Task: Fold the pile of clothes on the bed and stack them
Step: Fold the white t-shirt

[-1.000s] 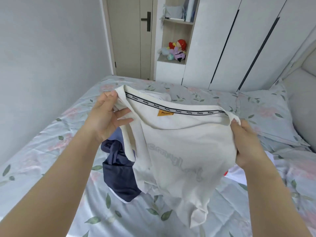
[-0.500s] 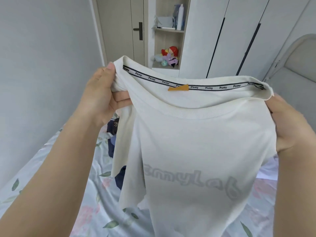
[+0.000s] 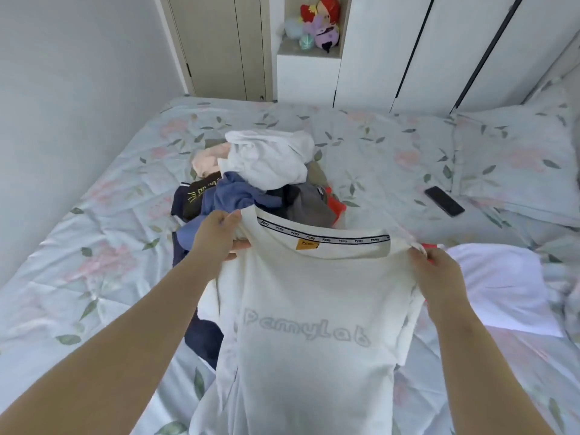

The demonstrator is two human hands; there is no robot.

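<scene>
Two hands are seen holding one white T-shirt (image 3: 314,309) up by the shoulders, centre to lower centre of the frame. The left hand (image 3: 219,238) is clamped on the left shoulder, fingers curled over the cloth. The right hand (image 3: 439,271) is pinched on the right shoulder, fingertips buried in bunched fabric.

The shirt's hem is cut off by the bottom edge. Its sleeves are tucked behind the body and mostly hidden. Grey chest lettering is faint.

The near side of the pile of clothes (image 3: 260,177), upper centre, is covered by the collar and the left hand. White, pink, blue, black and grey pieces are made out; the count cannot be told. A red-orange scrap (image 3: 335,205) shows at the pile's right side, and what it is cannot be told. A dark navy garment (image 3: 201,337) is partly hidden under the left forearm and the shirt. A flat white garment (image 3: 502,284) lies at right, its near corner covered by the right forearm.

Plush toys (image 3: 320,20) on the shelf are cut off by the top edge.

The bed (image 3: 94,246) is bounded by the wall (image 3: 78,73) at left and by the door (image 3: 216,42) and wardrobe (image 3: 392,48) at top. Bare floral sheet is seen at left of the frame and between the pile and the pillow (image 3: 514,158). A dark phone (image 3: 444,200) lies just beside the pillow's lower edge.
</scene>
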